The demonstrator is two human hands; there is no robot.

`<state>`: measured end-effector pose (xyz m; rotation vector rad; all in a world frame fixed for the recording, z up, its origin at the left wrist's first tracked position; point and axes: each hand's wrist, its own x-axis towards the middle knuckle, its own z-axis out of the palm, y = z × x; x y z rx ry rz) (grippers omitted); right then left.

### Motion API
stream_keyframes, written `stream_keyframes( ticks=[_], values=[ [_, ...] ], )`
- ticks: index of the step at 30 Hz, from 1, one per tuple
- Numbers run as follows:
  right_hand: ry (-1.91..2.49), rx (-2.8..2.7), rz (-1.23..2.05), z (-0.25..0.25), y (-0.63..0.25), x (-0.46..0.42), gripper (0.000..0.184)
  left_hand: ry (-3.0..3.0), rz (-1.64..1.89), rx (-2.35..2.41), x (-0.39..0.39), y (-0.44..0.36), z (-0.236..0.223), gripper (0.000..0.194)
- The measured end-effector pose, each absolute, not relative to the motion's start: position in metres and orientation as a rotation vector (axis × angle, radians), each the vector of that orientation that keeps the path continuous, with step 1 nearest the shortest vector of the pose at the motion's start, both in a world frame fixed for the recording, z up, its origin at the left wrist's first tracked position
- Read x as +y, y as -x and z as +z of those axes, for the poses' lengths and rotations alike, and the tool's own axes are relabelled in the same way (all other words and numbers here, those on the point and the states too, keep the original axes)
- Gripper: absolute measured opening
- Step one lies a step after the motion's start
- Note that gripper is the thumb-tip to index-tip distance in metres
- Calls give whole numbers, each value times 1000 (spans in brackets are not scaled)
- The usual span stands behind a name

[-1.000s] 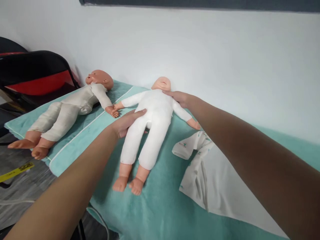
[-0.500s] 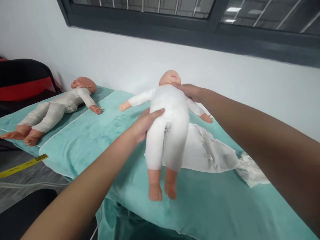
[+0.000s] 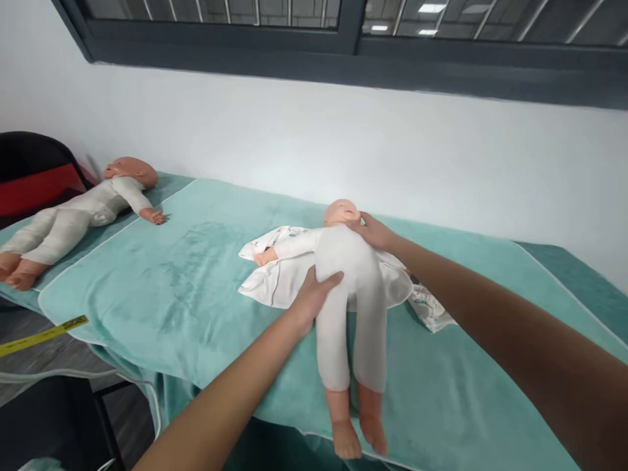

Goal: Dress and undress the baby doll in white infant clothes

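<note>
A baby doll (image 3: 349,261) with a white cloth body lies face up over a spread white baby garment (image 3: 269,282), its legs toward me. My left hand (image 3: 314,297) grips its hip, thumb on top and the other fingers hidden beneath. At the neck and shoulder, my right hand (image 3: 375,232) holds the doll, partly tucked behind it. Most of the garment's middle is covered by the doll; one printed sleeve (image 3: 432,309) shows under my right forearm.
A second doll (image 3: 93,208) lies at the left on the green blanket (image 3: 161,281) covering the table. Behind rise a white wall and a barred window (image 3: 343,39). A red and black chair (image 3: 42,176), yellow strap (image 3: 44,335) and cable (image 3: 59,374) are at the left.
Both hands have carried the doll rightward, away from the second doll and onto the white garment. My view has also turned right, showing more window and table.
</note>
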<state>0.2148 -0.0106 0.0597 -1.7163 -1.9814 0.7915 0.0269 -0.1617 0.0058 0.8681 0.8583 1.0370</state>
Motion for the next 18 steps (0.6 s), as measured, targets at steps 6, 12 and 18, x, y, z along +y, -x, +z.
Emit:
stream_keyframes(
  ticks=[6,12,18],
  values=[
    [1946,-2314,222,73,-216,-21,72,-940,882,1120,-159,-5,15,62],
    [1583,-2552,-369,99,-172,-38,39,-1381,846,1373,-161,18,-7,38],
    [1151,-3016,-99,73,-81,-41,32,-2032,637,1721,-156,1,-26,23]
  ],
)
